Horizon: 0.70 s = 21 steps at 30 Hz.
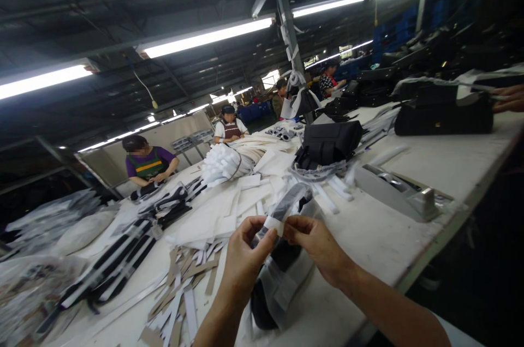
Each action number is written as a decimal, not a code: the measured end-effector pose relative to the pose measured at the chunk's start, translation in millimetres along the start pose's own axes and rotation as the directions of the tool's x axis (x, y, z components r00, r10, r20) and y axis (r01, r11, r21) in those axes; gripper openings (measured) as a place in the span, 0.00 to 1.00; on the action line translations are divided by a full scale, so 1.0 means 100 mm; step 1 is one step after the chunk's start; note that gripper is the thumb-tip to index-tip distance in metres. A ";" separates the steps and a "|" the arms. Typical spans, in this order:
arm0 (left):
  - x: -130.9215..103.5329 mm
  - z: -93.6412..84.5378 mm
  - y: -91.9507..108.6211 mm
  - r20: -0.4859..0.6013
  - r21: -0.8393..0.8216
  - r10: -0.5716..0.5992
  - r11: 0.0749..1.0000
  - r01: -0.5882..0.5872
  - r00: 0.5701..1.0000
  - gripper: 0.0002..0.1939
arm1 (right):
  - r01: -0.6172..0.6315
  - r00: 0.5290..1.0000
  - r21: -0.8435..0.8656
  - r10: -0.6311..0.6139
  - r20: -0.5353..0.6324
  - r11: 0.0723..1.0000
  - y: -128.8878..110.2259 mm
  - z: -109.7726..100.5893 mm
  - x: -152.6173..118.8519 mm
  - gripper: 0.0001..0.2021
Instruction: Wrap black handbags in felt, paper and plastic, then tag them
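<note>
A long white table (429, 172) runs off into the room. It is full of stuff. There are black bags (329, 142), a heap of white strips (229, 210), black straps (118, 259) and brown card bits (188, 276). A grey tape holder (399, 191) sits on the right side, well apart from the hands. People in aprons (148, 164) work at the far end of the table.

Close to the camera, a black strap in a clear wrap (286, 205) rises from the table, just above a dark bag (272, 281) in plastic. The end of the strap sits right between the two hands.

The left hand (245, 251) is curled. Its thumb and fingers pinch the white end of the strap. The right hand (317, 243) is curled too, and its fingertips pinch the same end from the other side. The two hands nearly touch there.
</note>
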State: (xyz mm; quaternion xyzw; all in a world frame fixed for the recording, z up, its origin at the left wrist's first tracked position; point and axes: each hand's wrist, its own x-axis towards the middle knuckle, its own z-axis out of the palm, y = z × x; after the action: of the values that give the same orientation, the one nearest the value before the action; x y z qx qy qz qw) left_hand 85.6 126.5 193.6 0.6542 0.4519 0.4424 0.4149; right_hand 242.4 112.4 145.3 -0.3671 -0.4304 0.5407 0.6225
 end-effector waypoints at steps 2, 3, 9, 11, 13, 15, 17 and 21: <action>-0.01 0.02 0.01 -0.008 0.020 0.026 0.999 -0.026 1.000 0.19 | 0.023 1.000 0.005 -0.023 -0.006 1.000 0.01 0.06 0.02 0.15; -0.02 0.02 0.01 -0.011 0.036 0.037 0.999 -0.037 0.999 0.19 | 0.029 0.999 0.003 -0.029 -0.014 1.000 0.01 0.09 0.02 0.15; -0.01 -0.02 -0.01 0.017 0.078 0.069 0.995 -0.070 0.997 0.14 | 0.042 0.998 0.021 -0.041 -0.057 0.999 0.10 0.21 0.07 0.14; -0.02 0.00 -0.01 0.016 0.077 0.087 0.993 -0.088 0.996 0.13 | 0.075 0.995 0.006 -0.075 -0.064 0.997 0.12 0.22 0.07 0.14; -0.04 0.03 0.01 0.008 0.070 0.095 0.993 -0.095 0.995 0.12 | 0.091 0.993 -0.014 -0.092 -0.073 0.996 0.15 0.21 0.06 0.13; -0.06 0.06 0.02 -0.001 0.070 0.105 0.992 -0.105 0.994 0.11 | 0.089 0.991 -0.052 -0.093 -0.098 0.995 0.16 0.20 0.06 0.14; -0.08 0.09 0.02 -0.018 0.093 0.125 0.988 -0.123 0.992 0.10 | 0.078 0.988 -0.106 -0.091 -0.124 0.991 0.15 0.17 0.07 0.17; -0.12 0.09 -0.02 -0.057 0.115 0.119 0.987 -0.112 0.991 0.13 | 0.005 0.994 -0.158 -0.022 -0.107 0.987 0.09 0.08 0.05 0.17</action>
State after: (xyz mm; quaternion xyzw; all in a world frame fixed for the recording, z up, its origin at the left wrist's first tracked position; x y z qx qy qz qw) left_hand 91.4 114.0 186.8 0.6869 0.4502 0.4605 0.3369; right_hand 232.3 118.2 140.6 -0.4411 -0.4397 0.4802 0.6177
